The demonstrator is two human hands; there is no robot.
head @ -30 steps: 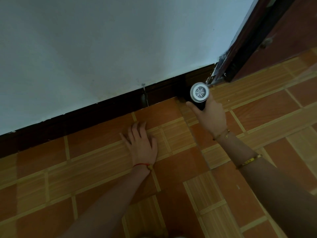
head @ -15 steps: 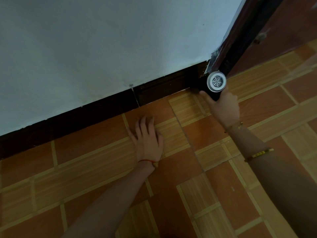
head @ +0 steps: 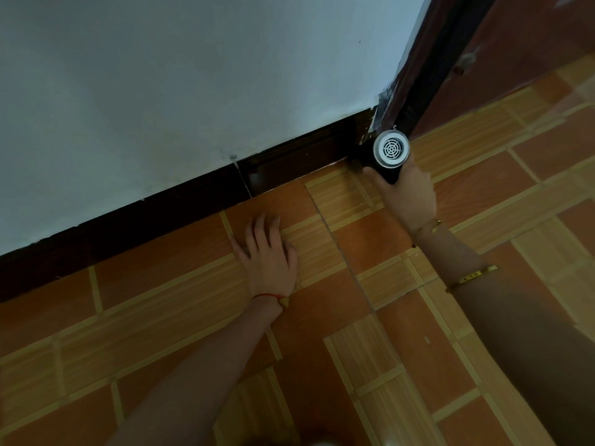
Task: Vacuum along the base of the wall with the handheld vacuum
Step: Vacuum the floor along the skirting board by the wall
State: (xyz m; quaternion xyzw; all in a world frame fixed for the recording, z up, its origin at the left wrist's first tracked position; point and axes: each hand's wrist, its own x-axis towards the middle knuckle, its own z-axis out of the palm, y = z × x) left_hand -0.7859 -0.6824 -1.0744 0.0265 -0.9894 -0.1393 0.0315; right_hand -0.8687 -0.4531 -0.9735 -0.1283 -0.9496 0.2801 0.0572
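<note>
The handheld vacuum (head: 391, 150) is black with a round white grille at its rear end facing me. My right hand (head: 407, 191) grips its black body and points it down at the corner where the dark skirting board (head: 299, 159) meets the door frame. Its nozzle is hidden behind the body. My left hand (head: 269, 255) rests flat on the orange floor tiles with fingers spread, a little in front of the skirting and to the left of the vacuum.
A pale blue-white wall (head: 193, 75) rises above the skirting. A dark wooden door frame (head: 415, 69) stands at the right end of the wall, with a reddish door (head: 528, 43) beyond it. Orange and wood-patterned tiles (head: 402, 349) cover the floor.
My right hand has carried the vacuum to the right along the skirting, from mid-wall to the corner by the door frame. My left hand has stayed flat on the tiles.
</note>
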